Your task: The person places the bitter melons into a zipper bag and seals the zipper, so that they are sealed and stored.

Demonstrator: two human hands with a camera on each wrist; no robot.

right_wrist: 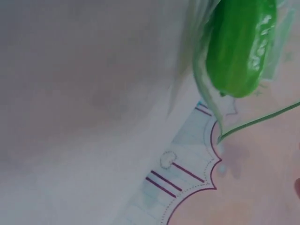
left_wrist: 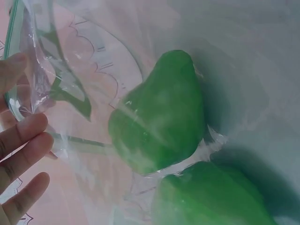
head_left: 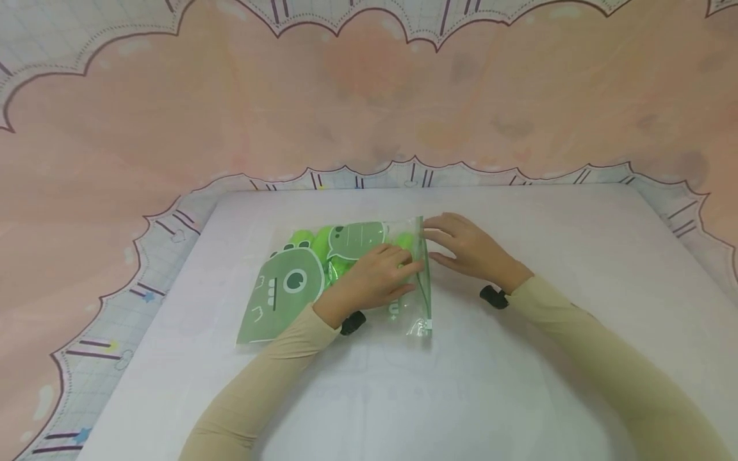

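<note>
A clear zip bag [head_left: 288,301] with a green cartoon monster print lies on the white table, holding several bright green pieces. In the left wrist view, one piece [left_wrist: 161,117] is pear-shaped; in the right wrist view, a long one [right_wrist: 241,51] looks like a cucumber. My left hand [head_left: 377,275] lies over the bag's right part and pinches the film by the green zip edge, the other fingers spread. My right hand [head_left: 464,246] is at the right side of that edge, its fingers loosely extended with fingertips right at the rim. The bag's mouth gapes in the right wrist view.
The white table [head_left: 519,384] extends around the bag. Behind and beside it hangs or lies a peach cloth [head_left: 346,109] with a scalloped, patterned border. A black wrist camera [head_left: 353,323] sits under the left wrist, another black one [head_left: 494,297] by the right.
</note>
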